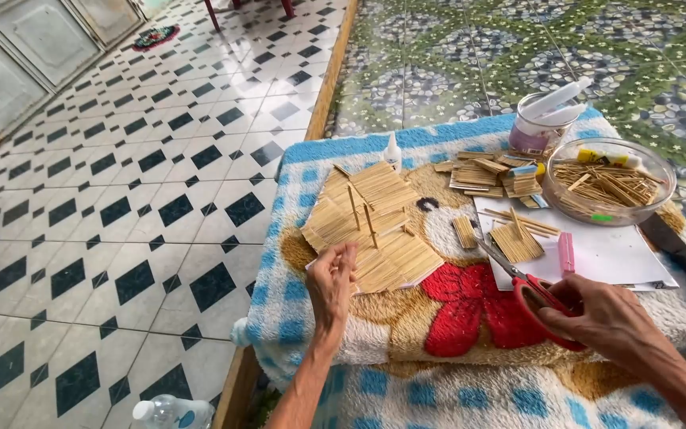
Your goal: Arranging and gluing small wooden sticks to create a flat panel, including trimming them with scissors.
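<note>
Head view: left hand (331,282) pinches the near edge of a small house model (371,226) built from toothpick panels, sitting mid-blanket (311,159). Right hand (609,318) grips red-handled scissors (518,278), blades pointing toward 10 o'clock, tips over a sheet of white paper (621,254). Loose toothpick panels (490,171) lie at 12 o'clock from the scissors; a glass bowl of sticks (609,187) at 1 o'clock; a small glue bottle (392,151) behind the model. Looks like an assembly and trimming stage; next move likely needs a steady model and careful blade placement.
</note>
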